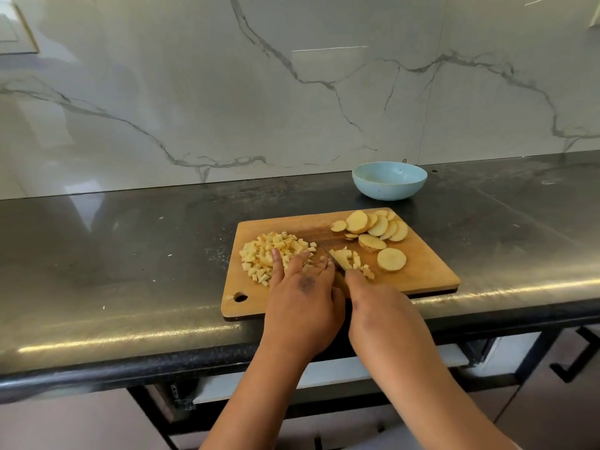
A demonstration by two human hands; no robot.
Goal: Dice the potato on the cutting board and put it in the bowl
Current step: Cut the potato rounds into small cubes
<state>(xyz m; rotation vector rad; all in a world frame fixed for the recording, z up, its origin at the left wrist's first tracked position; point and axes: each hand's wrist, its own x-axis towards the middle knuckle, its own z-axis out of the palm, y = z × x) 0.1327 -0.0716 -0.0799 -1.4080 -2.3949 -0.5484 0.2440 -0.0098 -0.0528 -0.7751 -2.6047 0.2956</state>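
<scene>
Left hand (300, 287) lies flat, fingers spread over the potato cubes (276, 251); right hand (376, 306) grips the knife (334, 259), blade down on the cutting board (422, 271).

I can read no text, label, brand, number or sign on anything in front of me, from the counter at six o'clock to the wall at twelve.

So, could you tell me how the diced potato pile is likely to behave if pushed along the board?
The diced potato pile is loose small cubes, so it would probably scatter rather than slide together. Cut faces look moist, so bits may stick to the cutting board. Cubes seem unlikely to roll.
</scene>
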